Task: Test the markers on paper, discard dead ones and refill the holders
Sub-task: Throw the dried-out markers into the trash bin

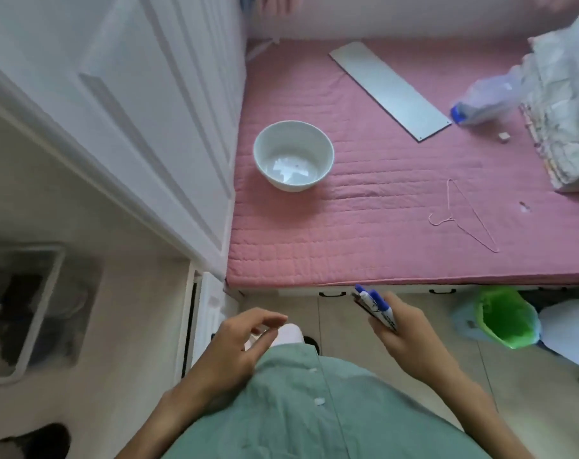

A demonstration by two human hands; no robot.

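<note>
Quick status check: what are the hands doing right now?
Left hand open, empty. Right hand grips blue-capped markers. Nothing blocking pink bed ahead.

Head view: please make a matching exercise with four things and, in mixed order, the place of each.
Things:
1. markers
2. white bowl
3. wire hanger
4. green bin

Places:
A. on the floor below the bed's edge
B. on the pink bed cover, near the white cabinet
C. in the right hand
D. flat on the pink bed cover, right of the bowl

Pairs: 1-C, 2-B, 3-D, 4-A

markers' lower ends hidden in fingers (count unclear), folded bedding cropped right
</note>
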